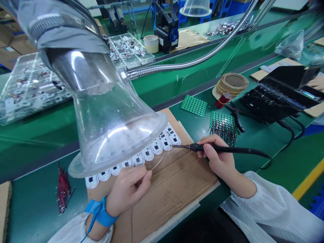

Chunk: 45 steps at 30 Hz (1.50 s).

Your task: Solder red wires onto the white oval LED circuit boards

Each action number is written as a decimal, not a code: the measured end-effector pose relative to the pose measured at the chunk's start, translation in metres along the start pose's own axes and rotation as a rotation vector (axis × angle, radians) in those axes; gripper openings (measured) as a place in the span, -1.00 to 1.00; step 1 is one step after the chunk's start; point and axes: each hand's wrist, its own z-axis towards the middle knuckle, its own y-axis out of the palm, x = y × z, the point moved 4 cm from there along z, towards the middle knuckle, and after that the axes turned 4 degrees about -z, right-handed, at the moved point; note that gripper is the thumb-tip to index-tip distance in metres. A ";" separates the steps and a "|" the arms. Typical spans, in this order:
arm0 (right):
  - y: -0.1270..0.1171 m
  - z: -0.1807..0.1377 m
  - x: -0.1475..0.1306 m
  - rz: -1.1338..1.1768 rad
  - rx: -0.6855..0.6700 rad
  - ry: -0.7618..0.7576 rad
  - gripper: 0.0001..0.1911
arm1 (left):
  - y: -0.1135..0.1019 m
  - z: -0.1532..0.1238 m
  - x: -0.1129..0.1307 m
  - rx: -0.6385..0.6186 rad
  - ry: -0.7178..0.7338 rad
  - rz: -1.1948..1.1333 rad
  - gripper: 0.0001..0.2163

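At 2 o'clock from the left hand point(129, 189), which pinches wire point(158, 163), the right hand point(221, 159) grips a soldering iron point(194, 147); a wobble could scorch white boards point(147, 153) at the left hand's 12 o'clock.

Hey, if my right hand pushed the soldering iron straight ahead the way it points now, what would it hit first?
The soldering iron in your right hand would probably meet the white circuit boards first, near the row's right end; depth is unclear, so it might skim above.
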 end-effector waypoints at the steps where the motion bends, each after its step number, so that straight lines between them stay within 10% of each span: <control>1: 0.000 0.000 0.000 0.007 -0.004 -0.001 -0.77 | 0.000 0.000 0.000 -0.003 -0.004 -0.002 -0.62; 45: 0.004 -0.002 0.001 0.035 -0.137 -0.024 -0.85 | 0.001 0.000 -0.002 0.005 -0.025 0.005 -0.62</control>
